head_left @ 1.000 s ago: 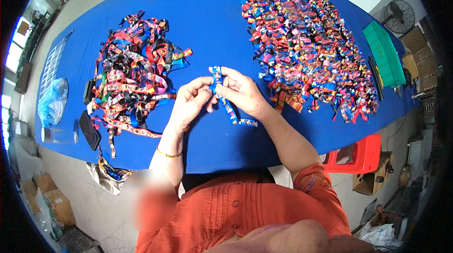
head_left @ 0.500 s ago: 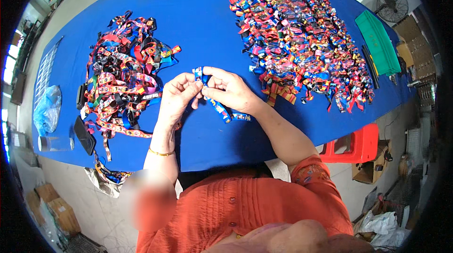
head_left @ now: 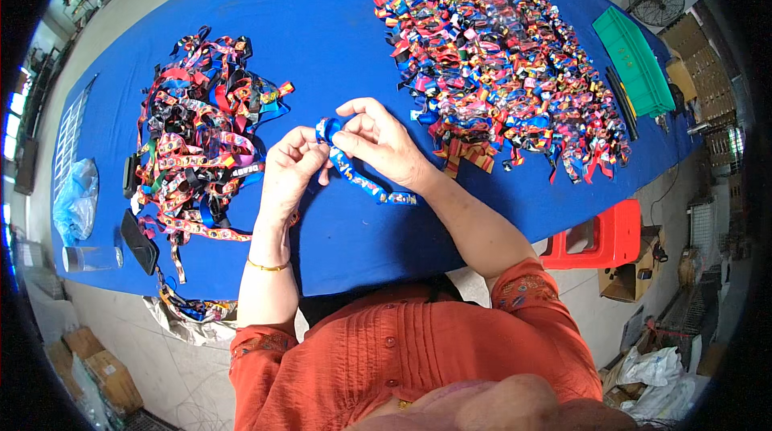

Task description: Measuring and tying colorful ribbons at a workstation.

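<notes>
Over the near middle of the blue-covered table, I hold a blue printed ribbon strap point(head_left: 362, 182) between my two hands. Its upper end is curled into a small loop, and the tail hangs down to the right. My left hand point(head_left: 291, 167) is closed, its thumb and forefinger pinching the strap beside the loop. My right hand point(head_left: 384, 144) has its thumb against the loop's other side, with the forefinger raised and bent; the other fingers' grip is partly hidden. Left of my hands lies a tangled heap of printed ribbon straps point(head_left: 193, 141).
Rows of bundled colourful straps point(head_left: 490, 53) cover the table's right side. Beyond them sits a green crate point(head_left: 635, 61). Along the left edge are a dark phone point(head_left: 139, 242), a clear cylinder point(head_left: 92, 259) and a blue plastic bag point(head_left: 76, 199). A red stool point(head_left: 599, 236) stands right.
The strap's upper end now shows a rounder curl. My right forefinger has lifted away from it, and both hands sit slightly further left in the view, which has shifted a little.
</notes>
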{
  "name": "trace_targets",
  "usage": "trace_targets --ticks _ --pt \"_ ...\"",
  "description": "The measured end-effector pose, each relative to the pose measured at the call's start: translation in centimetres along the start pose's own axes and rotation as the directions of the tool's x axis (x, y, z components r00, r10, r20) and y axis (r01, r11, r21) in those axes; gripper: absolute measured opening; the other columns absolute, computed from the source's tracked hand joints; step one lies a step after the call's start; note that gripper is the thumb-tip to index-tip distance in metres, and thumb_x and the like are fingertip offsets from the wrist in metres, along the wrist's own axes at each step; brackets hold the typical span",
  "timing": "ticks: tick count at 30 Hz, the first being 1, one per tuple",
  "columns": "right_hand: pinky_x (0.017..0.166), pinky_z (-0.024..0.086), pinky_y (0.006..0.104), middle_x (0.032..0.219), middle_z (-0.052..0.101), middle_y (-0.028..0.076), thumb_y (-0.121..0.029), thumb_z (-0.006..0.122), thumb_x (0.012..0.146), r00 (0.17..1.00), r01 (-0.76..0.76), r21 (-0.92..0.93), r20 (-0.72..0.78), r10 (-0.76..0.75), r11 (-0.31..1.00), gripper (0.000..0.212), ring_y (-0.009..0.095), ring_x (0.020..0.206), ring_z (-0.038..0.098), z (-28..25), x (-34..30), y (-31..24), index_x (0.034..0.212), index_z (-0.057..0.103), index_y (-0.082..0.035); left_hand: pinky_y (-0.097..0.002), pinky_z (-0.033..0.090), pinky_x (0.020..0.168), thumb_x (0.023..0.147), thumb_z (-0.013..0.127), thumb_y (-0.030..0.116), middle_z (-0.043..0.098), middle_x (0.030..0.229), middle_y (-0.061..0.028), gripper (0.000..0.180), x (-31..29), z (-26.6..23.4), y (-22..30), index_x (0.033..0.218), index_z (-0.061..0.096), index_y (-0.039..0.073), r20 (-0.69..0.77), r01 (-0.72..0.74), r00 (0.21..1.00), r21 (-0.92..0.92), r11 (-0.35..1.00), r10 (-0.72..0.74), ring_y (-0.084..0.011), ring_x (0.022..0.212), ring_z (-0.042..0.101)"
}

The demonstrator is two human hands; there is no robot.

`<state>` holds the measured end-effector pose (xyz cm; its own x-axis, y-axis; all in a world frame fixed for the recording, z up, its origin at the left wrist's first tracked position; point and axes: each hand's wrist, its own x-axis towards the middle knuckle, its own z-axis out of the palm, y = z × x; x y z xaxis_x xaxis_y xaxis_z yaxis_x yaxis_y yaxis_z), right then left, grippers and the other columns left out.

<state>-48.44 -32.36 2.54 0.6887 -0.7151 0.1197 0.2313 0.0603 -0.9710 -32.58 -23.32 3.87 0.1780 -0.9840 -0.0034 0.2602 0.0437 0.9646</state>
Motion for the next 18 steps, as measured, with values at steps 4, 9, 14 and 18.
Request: trace_targets --ticks 4,9,14,18 --pt "0.075 0.049 0.0233 0.094 0.06 0.002 -0.011 0.063 0.093 0.996 -0.065 -0.03 0.059 0.066 0.997 0.026 0.007 0.084 0.058 0.0 0.05 0.61 0.115 0.05 -0.001 -0.0198 0.042 0.053 0.092 0.059 0.005 0.06 0.073 -0.0001 0.003 -0.21 0.33 -0.1 0.093 0.061 0.003 0.037 0.046 0.998 0.069 0.997 -0.048 -0.0054 0.057 0.052" --pt "0.074 0.049 0.0224 0.089 0.062 0.001 -0.009 0.061 0.093 0.999 -0.051 -0.152 0.002 0.052 0.987 0.012 0.005 0.083 0.058 0.08 0.0 0.42 0.102 0.059 -0.001 -0.0196 0.042 0.053 0.091 0.059 0.004 0.058 0.073 0.0018 0.003 -0.2 0.49 -0.48 0.094 0.061 0.004 0.062 0.044 0.997 0.136 0.99 -0.053 -0.0047 0.058 0.051" --pt "0.073 0.049 0.0224 0.09 0.064 0.002 -0.007 0.06 0.094 0.999 -0.049 -0.18 -0.006 0.048 0.982 0.012 0.006 0.082 0.059 -0.21 -0.07 0.2 0.103 0.06 0.0 -0.02 0.042 0.054 0.092 0.06 0.004 0.058 0.074 0.0017 0.003 -0.06 0.43 -0.48 0.094 0.06 0.003 0.093 0.048 0.994 0.163 0.985 -0.063 -0.0048 0.059 0.051" --pt "0.073 0.049 0.0218 0.09 0.065 0.003 -0.006 0.061 0.093 0.997 -0.08 -0.146 0.01 0.083 0.986 0.012 0.006 0.082 0.059 0.04 -0.3 -0.36 0.104 0.06 0.001 -0.0206 0.043 0.054 0.092 0.061 0.007 0.058 0.074 0.0009 0.005 -0.3 0.6 -0.37 0.094 0.06 0.002 0.079 0.05 0.995 0.082 0.995 -0.056 -0.0052 0.06 0.052"
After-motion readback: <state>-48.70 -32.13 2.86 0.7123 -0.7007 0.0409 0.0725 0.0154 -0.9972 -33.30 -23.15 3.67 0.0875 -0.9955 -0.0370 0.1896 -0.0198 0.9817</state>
